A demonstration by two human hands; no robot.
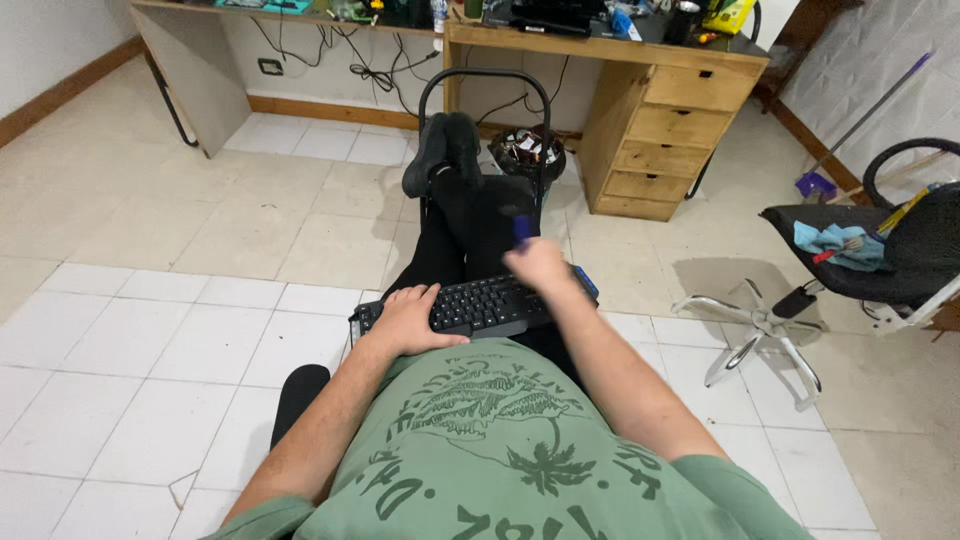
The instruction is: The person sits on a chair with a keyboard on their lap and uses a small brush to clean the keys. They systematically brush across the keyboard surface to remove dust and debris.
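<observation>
Tiled floor and wooden desk [690,95] ahead, we're resting our left hand [405,318] flat on the black keyboard [480,305] in our lap, right hand [538,262] pinching a small blue object [521,228] above it.

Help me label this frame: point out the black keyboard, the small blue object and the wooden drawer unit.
Black keyboard [487,302], head view, key field.
Small blue object [521,229], head view, upper end above right hand.
Wooden drawer unit [667,140], head view, drawer fronts.
</observation>
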